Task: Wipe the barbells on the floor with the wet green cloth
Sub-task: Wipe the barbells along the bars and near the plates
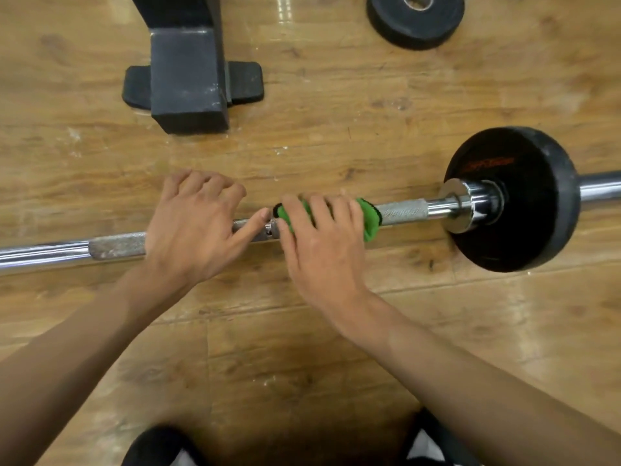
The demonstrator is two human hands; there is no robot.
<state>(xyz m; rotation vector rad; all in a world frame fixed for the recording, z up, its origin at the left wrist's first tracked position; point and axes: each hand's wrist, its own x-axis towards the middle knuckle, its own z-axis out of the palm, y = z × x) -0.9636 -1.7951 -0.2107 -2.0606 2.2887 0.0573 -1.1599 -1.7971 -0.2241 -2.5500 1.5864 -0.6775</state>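
The barbell [403,211] lies on the wooden floor [302,348] and runs from the left edge to the right edge across the middle of the view. Near its right end it carries a black weight plate [510,223] that stands upright on the floor, with a shiny chrome collar [460,205] just beside the plate on its inner side. The green cloth [368,216] is wrapped around the bar, between the collar and the middle of the bar. The right hand [319,243] grips this cloth from above, with its fingers curled over it, so only the two ends of the cloth show. The left hand [191,227] lies over the bar just to the left of the right hand. Its fingers are bent on the far side of the bar and its thumb [252,223] is stretched along the bar, almost touching the cloth; I cannot tell if these fingers really close around the bar. To the left of this hand the rough knurled part of the bar is seen, then the smooth part. Farther away on the floor stands the black foot of a gym machine [188,68]. A second black plate [415,18] lies flat at the upper right, well apart from the barbell. At the bottom edge two dark shapes [158,445] belong to the person, but they are too cut off to say more.
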